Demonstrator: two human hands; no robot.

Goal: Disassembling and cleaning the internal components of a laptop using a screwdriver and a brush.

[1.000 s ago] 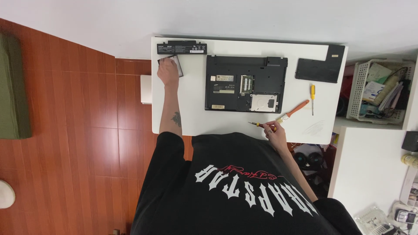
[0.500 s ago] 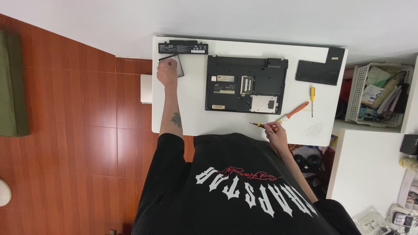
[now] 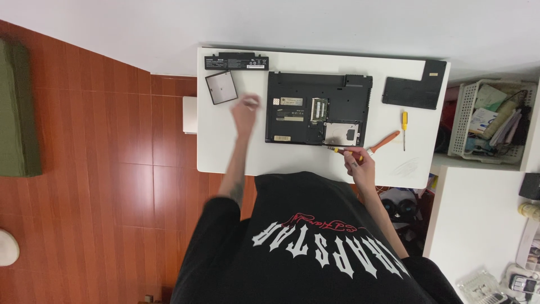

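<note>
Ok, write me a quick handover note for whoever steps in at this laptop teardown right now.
Left hand: empty, blurred, above the white table between the small square cover and the laptop.
Right hand: holds the orange-handled screwdriver at the laptop's near edge.
Things: laptop bottom up; battery along the far left edge; large cover panel at the far right; yellow screwdriver right of the laptop.
Done: battery and both covers are off, bays exposed.
Left: the base shell is still on the laptop.
</note>
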